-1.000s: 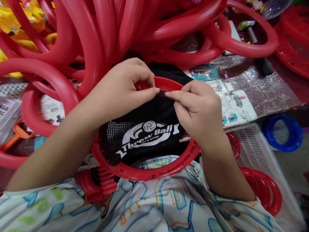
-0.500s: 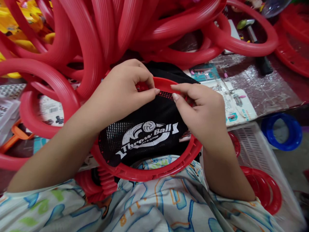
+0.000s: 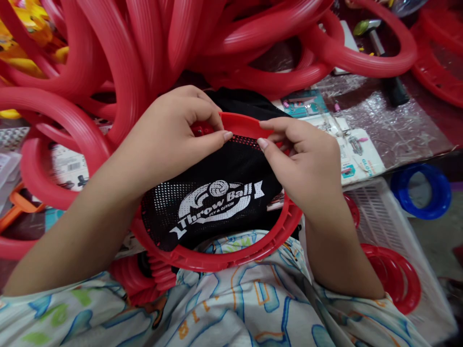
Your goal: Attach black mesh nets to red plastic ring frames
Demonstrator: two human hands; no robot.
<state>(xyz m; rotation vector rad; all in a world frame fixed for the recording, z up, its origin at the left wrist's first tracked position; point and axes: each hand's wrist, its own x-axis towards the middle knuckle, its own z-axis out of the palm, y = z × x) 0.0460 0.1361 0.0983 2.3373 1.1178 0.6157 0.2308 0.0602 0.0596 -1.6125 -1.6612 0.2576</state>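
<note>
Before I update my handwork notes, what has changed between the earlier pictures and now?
The right hand has shifted slightly rightward, away from the left hand, its thumb and index finger spreading apart. The left hand remains at the far rim of the red ring; the black mesh stays across it.

Red around black

Red for the central ring (image 3: pixel 213 263); black, pierced with dots, for the mesh (image 3: pixel 231 166); white for its lettering (image 3: pixel 217 208). Six o'clock: blue, orange and green on white for the shirt (image 3: pixel 231 303). Twelve o'clock: finely striped red for the tubes (image 3: pixel 123 53). Ten o'clock: yellow for the pile (image 3: pixel 27 31). Three o'clock: blue for a round piece (image 3: pixel 443 193).
</note>
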